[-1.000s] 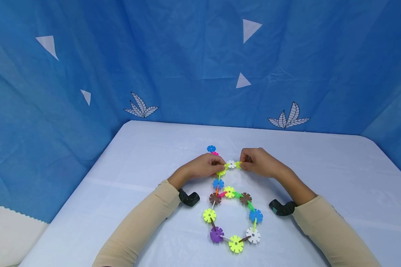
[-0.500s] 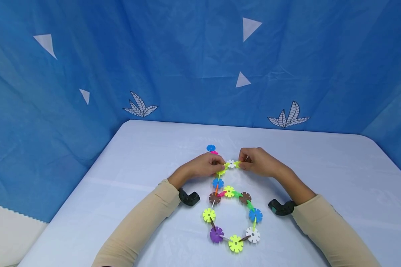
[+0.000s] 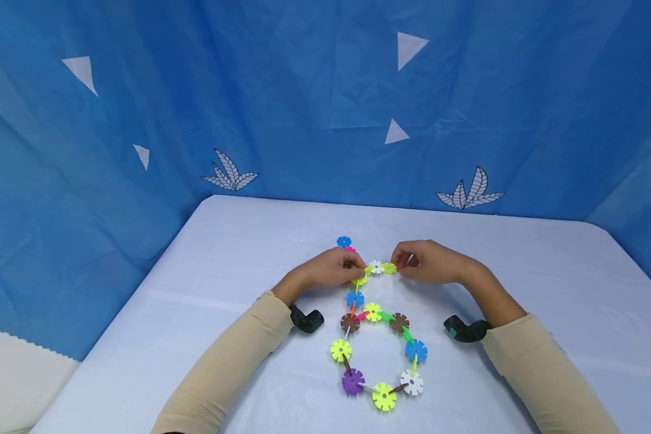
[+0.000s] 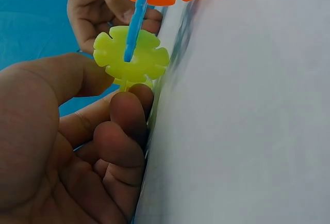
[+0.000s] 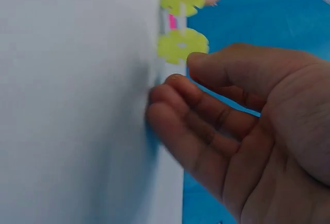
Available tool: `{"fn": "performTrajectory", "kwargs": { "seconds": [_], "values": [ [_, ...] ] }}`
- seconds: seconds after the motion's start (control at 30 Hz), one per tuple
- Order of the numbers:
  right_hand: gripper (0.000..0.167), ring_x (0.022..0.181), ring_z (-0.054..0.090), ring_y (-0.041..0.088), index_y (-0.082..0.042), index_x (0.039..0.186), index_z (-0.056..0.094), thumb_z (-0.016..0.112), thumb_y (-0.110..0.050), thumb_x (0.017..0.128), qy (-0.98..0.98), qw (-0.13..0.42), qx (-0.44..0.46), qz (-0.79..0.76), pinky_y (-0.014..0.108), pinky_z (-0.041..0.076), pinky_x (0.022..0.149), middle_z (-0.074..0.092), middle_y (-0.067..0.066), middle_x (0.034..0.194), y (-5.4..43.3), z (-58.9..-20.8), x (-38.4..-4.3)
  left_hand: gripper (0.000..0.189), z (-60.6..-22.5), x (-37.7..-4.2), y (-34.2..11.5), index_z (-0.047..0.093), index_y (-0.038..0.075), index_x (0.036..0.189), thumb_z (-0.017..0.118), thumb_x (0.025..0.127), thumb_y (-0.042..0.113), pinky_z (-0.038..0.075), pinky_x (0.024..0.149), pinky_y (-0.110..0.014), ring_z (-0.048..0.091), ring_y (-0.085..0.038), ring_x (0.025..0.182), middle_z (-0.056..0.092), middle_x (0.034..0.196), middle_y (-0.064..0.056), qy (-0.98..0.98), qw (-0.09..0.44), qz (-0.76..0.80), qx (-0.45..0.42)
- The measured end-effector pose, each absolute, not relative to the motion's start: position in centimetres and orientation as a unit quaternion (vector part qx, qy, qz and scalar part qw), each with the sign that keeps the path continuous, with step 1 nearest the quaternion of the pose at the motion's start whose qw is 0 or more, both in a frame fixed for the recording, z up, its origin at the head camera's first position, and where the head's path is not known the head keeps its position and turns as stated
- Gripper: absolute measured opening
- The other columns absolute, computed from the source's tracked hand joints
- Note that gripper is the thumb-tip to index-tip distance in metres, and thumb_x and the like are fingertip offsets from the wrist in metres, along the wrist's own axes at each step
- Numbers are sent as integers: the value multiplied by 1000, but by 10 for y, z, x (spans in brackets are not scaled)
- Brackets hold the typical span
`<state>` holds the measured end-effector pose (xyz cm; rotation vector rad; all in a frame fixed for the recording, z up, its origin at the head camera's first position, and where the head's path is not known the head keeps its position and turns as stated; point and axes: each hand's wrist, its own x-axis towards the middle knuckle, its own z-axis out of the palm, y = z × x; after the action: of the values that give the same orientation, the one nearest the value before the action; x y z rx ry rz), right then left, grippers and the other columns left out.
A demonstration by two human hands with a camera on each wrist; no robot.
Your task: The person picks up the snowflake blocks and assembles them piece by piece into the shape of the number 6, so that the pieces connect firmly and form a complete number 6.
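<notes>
In the head view, a chain of notched plastic snowflake discs lies on the white table point(image 3: 282, 241). My left hand point(image 3: 331, 269) pinches the chain at a yellow-green disc point(image 4: 135, 61), which a blue disc point(image 4: 136, 25) slots into in the left wrist view. To the right come a white disc point(image 3: 377, 267) and a yellow-green end disc point(image 3: 389, 268). My right hand point(image 3: 431, 262) is beside that end disc, thumb and fingers apart. In the right wrist view its thumb tip is at the disc's edge; whether it touches cannot be told.
Nearer the front, the chain closes into a ring with a purple disc point(image 3: 352, 382), a white disc point(image 3: 411, 383) and others. A blue disc point(image 3: 344, 242) tops the far end. Black wrist devices point(image 3: 466, 329) sit by both forearms. A blue curtain point(image 3: 325, 108) stands behind the table.
My right hand has let go of the yellow-green end disc and moved slightly to the right, uncovering it. My left hand keeps its pinch in the same place.
</notes>
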<state>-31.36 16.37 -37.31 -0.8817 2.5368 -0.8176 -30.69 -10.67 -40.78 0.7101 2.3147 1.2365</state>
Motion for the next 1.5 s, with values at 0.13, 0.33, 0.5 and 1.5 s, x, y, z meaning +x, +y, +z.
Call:
{"fn": "performTrajectory", "kwargs": {
  "seconds": [0.13, 0.33, 0.5, 1.5],
  "values": [
    [19, 100, 62, 26, -3, 116, 65, 67, -7, 97, 885, 175, -305, -305, 38, 55, 81, 67, 8, 107, 167, -365, -331, 15, -408, -309, -106, 73, 11, 109, 63, 101, 19, 49, 74, -29, 60, -15, 76, 67, 92, -1, 836, 207, 438, 259],
    [27, 107, 61, 30, 0, 122, 63, 68, -6, 97, 881, 197, -321, -287, 43, 55, 88, 65, 16, 116, 139, -355, -367, 16, -411, -309, -105, 73, 8, 109, 62, 102, 17, 49, 73, -28, 59, -14, 74, 66, 89, -1, 825, 214, 450, 265],
    [41, 115, 59, 33, -9, 135, 61, 71, -8, 95, 896, 243, -301, -220, 47, 53, 92, 63, 15, 126, 104, -348, -387, 16, -414, -309, -101, 72, 6, 109, 61, 102, 15, 49, 73, -28, 58, -15, 72, 64, 85, -2, 813, 219, 460, 282],
    [8, 78, 58, 23, -5, 101, 63, 68, -10, 97, 909, 186, -243, -284, 34, 51, 71, 64, 8, 87, 138, -375, -386, 18, -413, -309, -106, 71, 8, 114, 61, 102, 17, 51, 73, -28, 61, -14, 73, 66, 90, -3, 825, 209, 459, 257]
  ]
}}
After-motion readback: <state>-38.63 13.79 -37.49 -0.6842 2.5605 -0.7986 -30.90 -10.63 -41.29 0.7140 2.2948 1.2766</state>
